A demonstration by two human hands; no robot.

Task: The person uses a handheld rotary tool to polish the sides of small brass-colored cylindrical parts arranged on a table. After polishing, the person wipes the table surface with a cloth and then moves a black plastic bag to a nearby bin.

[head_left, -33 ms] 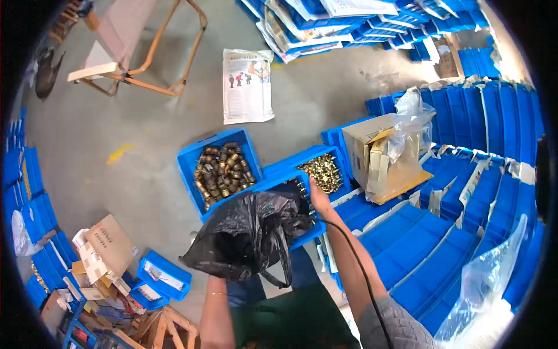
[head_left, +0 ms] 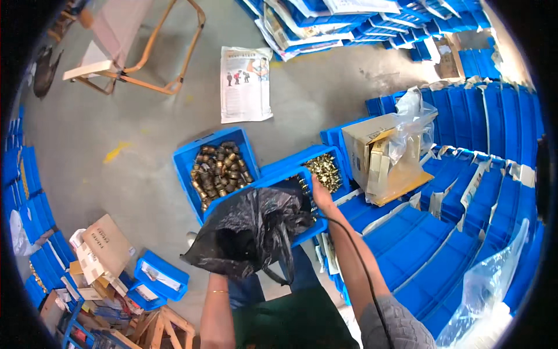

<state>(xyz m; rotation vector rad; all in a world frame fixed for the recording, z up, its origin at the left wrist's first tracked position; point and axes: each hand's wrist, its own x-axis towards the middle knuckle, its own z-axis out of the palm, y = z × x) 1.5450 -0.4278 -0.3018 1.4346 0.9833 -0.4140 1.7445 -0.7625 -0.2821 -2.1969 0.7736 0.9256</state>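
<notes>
My left hand (head_left: 215,278) grips a crumpled black plastic bag (head_left: 250,230) from below and is mostly hidden under it. The bag hangs over a blue bin (head_left: 273,174) in front of me. My right hand (head_left: 319,196) reaches forward into the pile of shiny brass fittings (head_left: 324,167) in the blue bin (head_left: 340,152) just behind. Its fingertips are among the parts, so I cannot see whether they hold any. A black cable (head_left: 352,250) runs along my right forearm.
A blue bin (head_left: 185,156) of darker brass fittings (head_left: 220,171) sits to the left. An open cardboard box (head_left: 363,136) with clear plastic stands right. Rows of blue bins (head_left: 476,192) fill the right side. A printed sheet (head_left: 246,84), a wooden frame (head_left: 145,52) and cardboard boxes (head_left: 104,244) lie on the floor.
</notes>
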